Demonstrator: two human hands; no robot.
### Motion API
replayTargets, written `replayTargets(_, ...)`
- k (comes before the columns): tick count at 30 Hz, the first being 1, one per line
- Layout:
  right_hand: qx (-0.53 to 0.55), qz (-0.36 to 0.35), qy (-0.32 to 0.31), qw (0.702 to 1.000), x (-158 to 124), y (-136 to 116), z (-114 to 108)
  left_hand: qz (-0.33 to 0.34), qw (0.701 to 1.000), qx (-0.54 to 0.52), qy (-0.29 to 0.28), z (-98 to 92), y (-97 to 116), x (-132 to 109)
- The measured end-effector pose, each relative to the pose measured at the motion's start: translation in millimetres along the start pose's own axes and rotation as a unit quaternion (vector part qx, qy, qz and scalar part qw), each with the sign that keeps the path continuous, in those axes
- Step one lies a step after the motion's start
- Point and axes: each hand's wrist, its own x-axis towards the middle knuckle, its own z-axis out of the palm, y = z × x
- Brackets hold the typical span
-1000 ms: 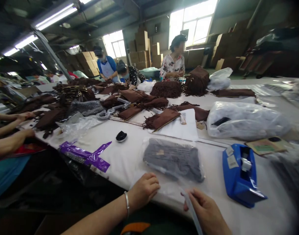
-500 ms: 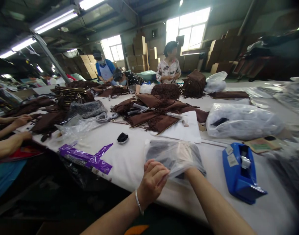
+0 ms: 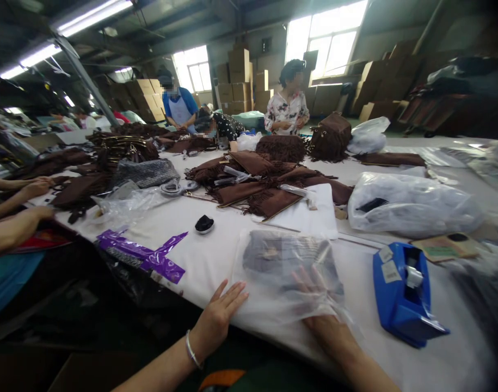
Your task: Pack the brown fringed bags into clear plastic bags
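Note:
A clear plastic bag [image 3: 289, 272] with a dark flat item inside lies on the white table [image 3: 208, 261] in front of me. My left hand [image 3: 220, 310], with a bracelet at the wrist, is at the bag's lower left corner, fingers spread and holding nothing. My right hand [image 3: 320, 305] is at the bag's lower right, its fingers apart and seen blurred through the plastic. A blue tape dispenser [image 3: 404, 294] stands to the right of the bag.
Brown fringed bags [image 3: 269, 185] are piled beyond the plastic bag. A stuffed plastic bag [image 3: 412, 204] lies at the right. Purple packaging [image 3: 142, 253] and a small dish [image 3: 204, 224] are at the left. A co-worker's arms [image 3: 16, 234] reach in at far left; people stand across the table.
My left hand has let go of the plastic and moved left and down. My right hand has drawn back toward me, and the bag now lies flatter.

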Motion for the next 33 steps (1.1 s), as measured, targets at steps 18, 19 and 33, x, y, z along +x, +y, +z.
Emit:
replayTargets(18, -0.093, -0.090, -0.066, 0.989, -97.0, -12.7, -77.6, 0.050, 0.986, -0.040, -0.157, -9.8, -1.5, 11.3)
replayTargets(19, -0.060, -0.099, -0.080, 0.990, -92.5, -14.3, -85.8, 0.067, 0.981, -0.060, -0.171, -12.6, -2.0, 11.8)
replayTargets(33, 0.200, 0.069, -0.235, 0.949, -56.6, 59.1, -91.8, -0.014, 0.952, -0.301, -0.058, -5.2, -31.7, 14.3)
